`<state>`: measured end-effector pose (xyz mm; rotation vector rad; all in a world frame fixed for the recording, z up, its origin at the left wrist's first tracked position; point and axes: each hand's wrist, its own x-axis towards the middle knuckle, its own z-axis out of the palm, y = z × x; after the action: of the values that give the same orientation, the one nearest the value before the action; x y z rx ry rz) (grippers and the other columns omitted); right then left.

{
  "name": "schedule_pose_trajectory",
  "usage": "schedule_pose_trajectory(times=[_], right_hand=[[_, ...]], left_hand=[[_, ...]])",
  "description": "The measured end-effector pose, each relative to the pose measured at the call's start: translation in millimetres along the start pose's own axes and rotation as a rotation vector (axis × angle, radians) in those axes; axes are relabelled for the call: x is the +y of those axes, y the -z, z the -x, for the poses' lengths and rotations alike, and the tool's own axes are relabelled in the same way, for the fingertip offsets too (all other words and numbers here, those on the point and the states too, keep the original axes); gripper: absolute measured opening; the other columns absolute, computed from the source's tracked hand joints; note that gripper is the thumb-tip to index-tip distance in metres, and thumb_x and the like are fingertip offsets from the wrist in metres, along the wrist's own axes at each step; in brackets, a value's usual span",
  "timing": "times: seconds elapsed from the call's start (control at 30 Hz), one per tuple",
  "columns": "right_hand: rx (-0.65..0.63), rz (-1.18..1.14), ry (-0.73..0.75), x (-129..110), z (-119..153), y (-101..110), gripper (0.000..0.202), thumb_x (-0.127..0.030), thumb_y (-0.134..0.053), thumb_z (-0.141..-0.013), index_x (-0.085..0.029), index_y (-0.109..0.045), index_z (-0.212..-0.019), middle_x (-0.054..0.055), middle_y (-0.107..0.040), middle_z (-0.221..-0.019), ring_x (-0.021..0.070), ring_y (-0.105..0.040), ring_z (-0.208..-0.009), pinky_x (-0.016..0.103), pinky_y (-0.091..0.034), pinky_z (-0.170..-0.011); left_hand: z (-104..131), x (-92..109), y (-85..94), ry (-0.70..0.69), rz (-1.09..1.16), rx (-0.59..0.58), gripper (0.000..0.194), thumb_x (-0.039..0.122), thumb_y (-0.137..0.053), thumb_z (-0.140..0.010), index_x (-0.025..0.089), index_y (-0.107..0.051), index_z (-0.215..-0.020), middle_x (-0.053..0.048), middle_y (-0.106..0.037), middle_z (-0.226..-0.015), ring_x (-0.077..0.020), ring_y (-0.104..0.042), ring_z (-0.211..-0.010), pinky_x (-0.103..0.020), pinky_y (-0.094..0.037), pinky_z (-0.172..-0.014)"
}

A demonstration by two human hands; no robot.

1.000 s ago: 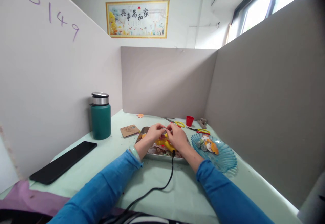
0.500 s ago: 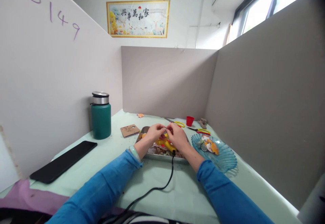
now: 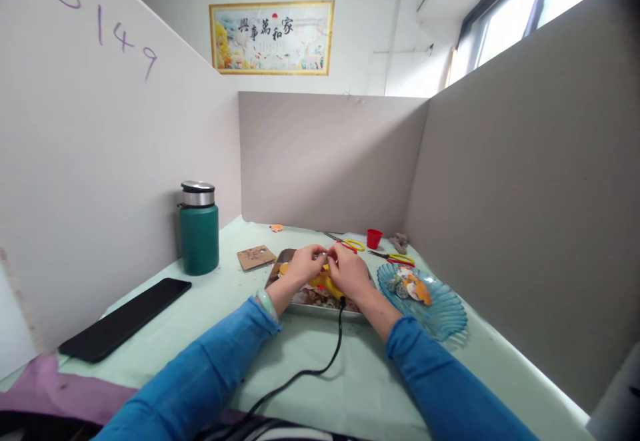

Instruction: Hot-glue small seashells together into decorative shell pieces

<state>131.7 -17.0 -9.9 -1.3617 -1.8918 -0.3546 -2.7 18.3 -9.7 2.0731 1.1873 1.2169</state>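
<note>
My left hand (image 3: 306, 264) and my right hand (image 3: 349, 269) meet above a metal tray (image 3: 305, 309), fingertips pinched close together. Something small sits between them, but the fingers hide most of it and I cannot make out its kind. Under my hands a yellow tool with a black cord (image 3: 327, 285), shaped like a glue gun, lies in the tray. Brownish and pale bits (image 3: 325, 300) fill the tray around it. A pale bangle circles my left wrist.
Right of the tray stands a blue glass plate (image 3: 447, 314) holding shell-like pieces (image 3: 417, 289). Behind are yellow-handled scissors (image 3: 400, 258), a red cup (image 3: 374, 238) and a brown card (image 3: 256, 257). At left are a green bottle (image 3: 199, 238) and a black phone-like slab (image 3: 127, 318). The cord (image 3: 305, 373) runs toward me.
My hands stay pinched together over the tray. Only slight shifts of the fingers and wrists show; the other things have kept their places.
</note>
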Motion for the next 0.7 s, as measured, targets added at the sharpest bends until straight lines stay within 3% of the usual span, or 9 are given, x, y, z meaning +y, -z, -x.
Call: schedule_pose_trajectory(times=[0.1,0.33,0.53,0.7], right_hand=[[-0.033,0.06,-0.022,0.1,0.2,-0.8,0.01,-0.023,-0.044,-0.084,-0.02,-0.054,-0.086,0.002,-0.062,-0.079,0.015,-0.054,-0.066,0.026,-0.025,-0.054],[-0.007,0.157,0.03,-0.1,0.3,-1.7,0.013,-0.025,-0.042,-0.087,-0.019,-0.054,-0.086,0.006,-0.06,-0.088,0.0167,-0.053,-0.075,0.027,-0.028,-0.059],[0.026,0.123,0.006,0.3,-0.7,-2.9,0.011,-0.023,-0.043,-0.086,-0.018,-0.053,-0.084,0.006,-0.059,-0.086,0.0168,-0.052,-0.078,0.026,-0.029,-0.061],[0.045,0.049,-0.057,2.1,-2.0,-1.3,0.013,-0.024,-0.04,-0.087,-0.019,-0.052,-0.083,0.004,-0.059,-0.081,0.0151,-0.052,-0.069,0.025,-0.028,-0.058]], left_hand=[[3.3,5.7,2.7,-0.096,-0.14,0.032,0.024,0.021,-0.048,-0.075,0.017,-0.068,-0.088,-0.006,-0.069,-0.087,-0.0173,-0.06,-0.081,-0.027,-0.045,-0.08],[3.5,7.8,2.5,-0.119,-0.215,0.061,0.028,0.02,-0.05,-0.074,0.018,-0.07,-0.092,-0.007,-0.069,-0.093,-0.0197,-0.059,-0.085,-0.028,-0.042,-0.085],[4.5,9.8,2.0,-0.161,-0.156,0.027,0.033,0.015,-0.05,-0.073,0.02,-0.069,-0.099,-0.005,-0.068,-0.1,-0.0193,-0.059,-0.091,-0.027,-0.042,-0.089],[5.7,10.5,0.6,-0.168,-0.08,0.043,0.031,0.023,-0.045,-0.08,0.019,-0.066,-0.103,-0.006,-0.067,-0.104,-0.0178,-0.059,-0.093,-0.027,-0.043,-0.088]])
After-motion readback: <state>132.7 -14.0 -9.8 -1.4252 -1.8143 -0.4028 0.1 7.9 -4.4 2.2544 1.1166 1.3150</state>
